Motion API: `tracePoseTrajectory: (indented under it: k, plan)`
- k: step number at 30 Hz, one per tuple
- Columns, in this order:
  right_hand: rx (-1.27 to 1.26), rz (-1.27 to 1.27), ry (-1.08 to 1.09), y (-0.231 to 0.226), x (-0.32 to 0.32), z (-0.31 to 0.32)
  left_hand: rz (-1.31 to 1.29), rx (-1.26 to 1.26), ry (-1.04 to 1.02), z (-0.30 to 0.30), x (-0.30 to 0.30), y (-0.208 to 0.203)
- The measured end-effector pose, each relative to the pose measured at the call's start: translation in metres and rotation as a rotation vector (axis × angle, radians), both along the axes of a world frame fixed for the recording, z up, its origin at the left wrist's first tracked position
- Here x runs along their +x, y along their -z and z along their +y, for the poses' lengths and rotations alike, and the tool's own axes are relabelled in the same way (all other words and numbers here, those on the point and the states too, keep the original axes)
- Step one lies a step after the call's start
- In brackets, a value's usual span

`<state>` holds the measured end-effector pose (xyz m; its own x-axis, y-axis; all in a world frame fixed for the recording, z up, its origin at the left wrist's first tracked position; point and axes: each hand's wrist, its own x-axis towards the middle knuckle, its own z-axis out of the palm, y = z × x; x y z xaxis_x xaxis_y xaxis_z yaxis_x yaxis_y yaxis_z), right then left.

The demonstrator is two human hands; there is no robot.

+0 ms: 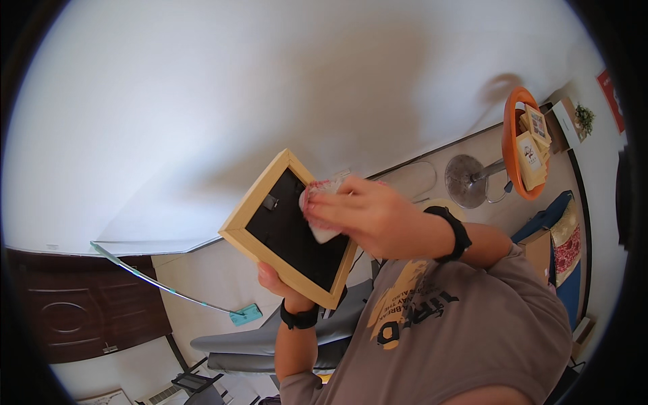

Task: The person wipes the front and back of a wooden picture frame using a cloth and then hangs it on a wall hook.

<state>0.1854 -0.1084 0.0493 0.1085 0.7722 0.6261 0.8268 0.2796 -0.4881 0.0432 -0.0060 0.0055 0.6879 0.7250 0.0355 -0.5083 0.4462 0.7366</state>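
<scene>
A light wooden picture frame (251, 209) is held up with its black backing (297, 236) facing me. My left hand (280, 283), wearing a black wristband, grips the frame's lower edge from underneath. My right hand (368, 214), with a black watch on the wrist, presses a crumpled white and pink cloth (322, 233) against the backing near the frame's upper right side. A small metal hanger clip (271, 201) shows on the backing to the left of the cloth.
An orange round side table (511, 145) at the right carries several small framed pictures. Beside it stands a round metal base (467, 179). A mop with a teal head (244, 314) leans near a dark wooden door (81, 314). A grey chair (256, 347) is below.
</scene>
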Motion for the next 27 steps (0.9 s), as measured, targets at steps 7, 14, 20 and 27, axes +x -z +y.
tracePoseTrajectory:
  k: [7,14,20,27]
  plan:
    - [0.089,0.144,-0.470,-0.001,0.006,0.004,-0.153,-0.116,0.157,-0.006,0.004,-0.007]
    - [0.106,0.037,-0.237,-0.014,-0.002,0.012,-0.237,-0.197,0.178,0.004,-0.003,-0.004]
    - [-0.100,0.090,-0.500,-0.006,0.025,0.001,-0.021,-0.195,0.027,-0.001,0.009,-0.016]
    - [-0.129,-0.063,-0.444,-0.008,-0.009,-0.004,0.038,-0.101,0.055,0.002,0.011,-0.017]
